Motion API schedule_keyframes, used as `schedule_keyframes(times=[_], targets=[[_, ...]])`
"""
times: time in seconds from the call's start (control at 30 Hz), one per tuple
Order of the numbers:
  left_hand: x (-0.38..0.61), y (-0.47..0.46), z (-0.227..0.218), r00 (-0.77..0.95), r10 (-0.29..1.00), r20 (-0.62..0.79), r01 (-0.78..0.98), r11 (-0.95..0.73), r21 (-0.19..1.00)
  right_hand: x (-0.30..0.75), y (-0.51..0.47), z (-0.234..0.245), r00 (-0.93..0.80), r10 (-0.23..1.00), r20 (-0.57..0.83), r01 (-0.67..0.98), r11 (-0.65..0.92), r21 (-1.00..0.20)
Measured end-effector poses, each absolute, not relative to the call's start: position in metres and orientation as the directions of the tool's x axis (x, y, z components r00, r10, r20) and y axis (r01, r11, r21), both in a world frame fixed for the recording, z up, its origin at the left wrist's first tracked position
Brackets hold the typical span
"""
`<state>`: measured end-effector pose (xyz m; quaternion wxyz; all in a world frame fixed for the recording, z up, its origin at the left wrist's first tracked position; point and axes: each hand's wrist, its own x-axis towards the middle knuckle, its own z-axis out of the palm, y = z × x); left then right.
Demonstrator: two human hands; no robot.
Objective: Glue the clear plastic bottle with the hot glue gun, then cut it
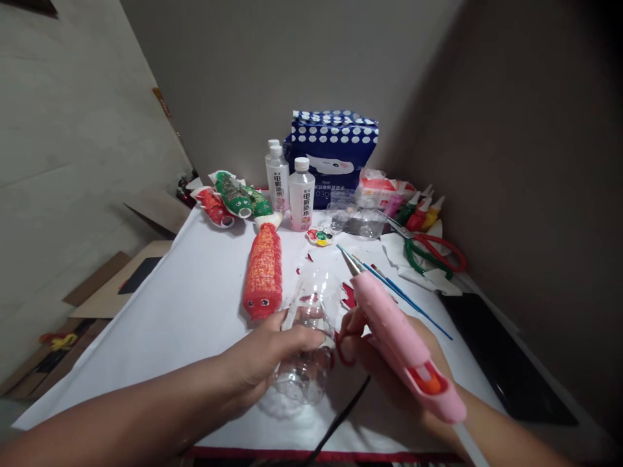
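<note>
At the near side of the white-covered bench, two hands are busy, set near each other with a small gap between them. The left hand is wrapped around a clear plastic bottle, thumb across its middle, in front of the person. I can't tell whether the bottle also rests on the bench. The right hand is closed on a pink glue gun, whose metal nozzle points away and up to the left; a pale glue stick pokes out of its back end. A red curved strip shows by the right fingertips, though whether they pinch it I can't make out. A dark cord trails below.

Just beyond the left hand lies a red fish figure, its eyes toward the person, with green fish figures behind it. Labelled drink bottles stand upright before a blue bag, near a paint palette. Right of the bottle are thin paintbrushes, then scissors with red and green handles, and a black flat panel.
</note>
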<state>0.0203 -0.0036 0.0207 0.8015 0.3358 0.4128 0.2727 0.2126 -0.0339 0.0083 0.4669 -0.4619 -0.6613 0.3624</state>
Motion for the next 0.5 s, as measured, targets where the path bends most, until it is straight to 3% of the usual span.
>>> schedule_keyframes(times=[0.13,0.33,0.5], targets=[[0.023,-0.006,0.018,0.469,0.765,-0.442,-0.215,0.584,0.783,0.207,-0.035,0.003,-0.174,0.931,0.321,0.305,0.361,-0.881],[0.023,-0.010,0.012,0.415,0.792,-0.448,-0.237,0.570,0.787,0.199,-0.034,-0.017,-0.046,0.977,0.206,0.112,0.210,-0.971],[0.023,-0.010,0.010,0.440,0.792,-0.424,-0.233,0.556,0.797,0.203,-0.033,-0.006,-0.141,0.972,0.188,0.067,0.199,-0.978]])
